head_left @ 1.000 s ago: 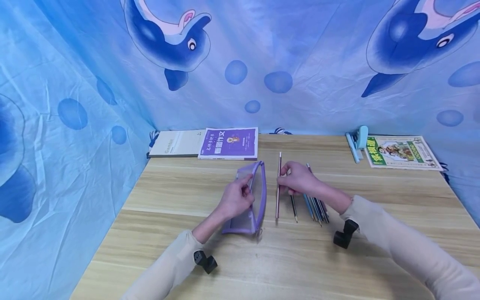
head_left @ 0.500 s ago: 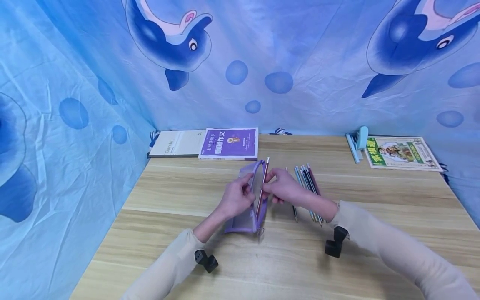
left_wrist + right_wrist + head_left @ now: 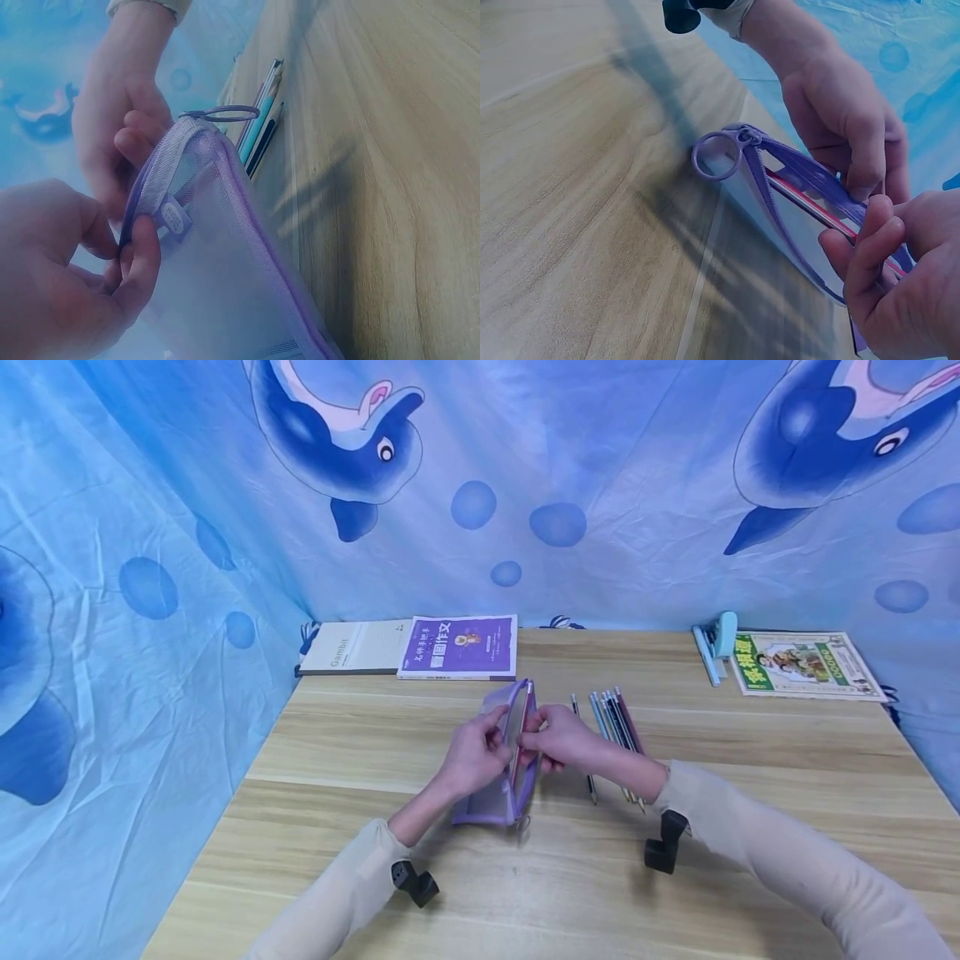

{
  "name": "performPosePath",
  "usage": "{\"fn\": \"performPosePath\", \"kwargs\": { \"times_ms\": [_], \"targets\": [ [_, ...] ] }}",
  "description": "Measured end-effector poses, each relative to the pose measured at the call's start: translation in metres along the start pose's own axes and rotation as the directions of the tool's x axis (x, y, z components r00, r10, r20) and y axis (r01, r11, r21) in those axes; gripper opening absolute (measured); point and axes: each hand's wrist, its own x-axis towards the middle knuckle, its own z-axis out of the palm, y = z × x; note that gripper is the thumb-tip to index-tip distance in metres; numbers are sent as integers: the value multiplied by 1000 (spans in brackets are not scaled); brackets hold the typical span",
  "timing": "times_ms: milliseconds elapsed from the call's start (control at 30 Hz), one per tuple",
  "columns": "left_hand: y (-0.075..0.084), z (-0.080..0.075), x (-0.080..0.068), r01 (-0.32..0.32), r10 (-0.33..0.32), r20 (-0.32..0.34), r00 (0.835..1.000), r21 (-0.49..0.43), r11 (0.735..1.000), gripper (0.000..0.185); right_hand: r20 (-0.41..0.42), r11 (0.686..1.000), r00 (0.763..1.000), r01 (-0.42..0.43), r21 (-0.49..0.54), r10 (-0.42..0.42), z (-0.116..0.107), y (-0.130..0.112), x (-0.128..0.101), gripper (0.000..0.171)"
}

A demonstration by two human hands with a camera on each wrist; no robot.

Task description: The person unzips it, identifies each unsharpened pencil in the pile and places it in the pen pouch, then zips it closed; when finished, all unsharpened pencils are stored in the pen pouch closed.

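A translucent mesh pencil case (image 3: 483,807) with purple trim and a ring zipper pull (image 3: 717,156) lies unzipped on the table. My left hand (image 3: 474,752) pinches the near side of its opening, as the left wrist view shows. In the mouth of the case is a red striped pencil (image 3: 810,204), pinched between the thumb and fingers of my right hand (image 3: 562,739). Most of the pencil sits within the zipper line. Just right of the case lies a single black pencil (image 3: 591,789). Beyond it, several blue, dark and reddish pencils (image 3: 617,718) lie in a bunch, partly under my right forearm.
A purple book (image 3: 459,647) overlaps a white notebook (image 3: 360,646) at the back left. At the back right are a light blue stapler (image 3: 724,637) and a green-covered comic book (image 3: 806,665). A blue dolphin-print curtain (image 3: 600,585) hangs behind the wooden table (image 3: 360,735).
My right hand has carried the red pencil leftward from beside the case and lowered it into the opening. My left hand has kept its grip on the edge.
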Motion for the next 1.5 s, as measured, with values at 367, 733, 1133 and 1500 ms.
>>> {"fn": "performPosePath", "kwargs": {
  "times_ms": [367, 733, 1133, 1500],
  "targets": [
    [2, 0, -1, 30, -30, -5, 1000, -19, 999, 66, 8, 999, 1000, 1, -38, -1, -16, 4, -1, 11],
    [3, 2, 0, 12, -12, -3, 1000, -31, 999, 65, -88, 963, 996, -5, -270, -20, -71, 29, -15, 14],
    [-1, 7, 3, 23, -24, 14, 1000, 23, 999, 65, -124, 904, 991, -15, -427, -42, -97, 51, -22, 16],
    [-1, 9, 3, 35, -35, 28, 999, 16, 999, 66, -151, 903, 988, -55, -425, -11, -93, 60, -15, 21]
  ]
}}
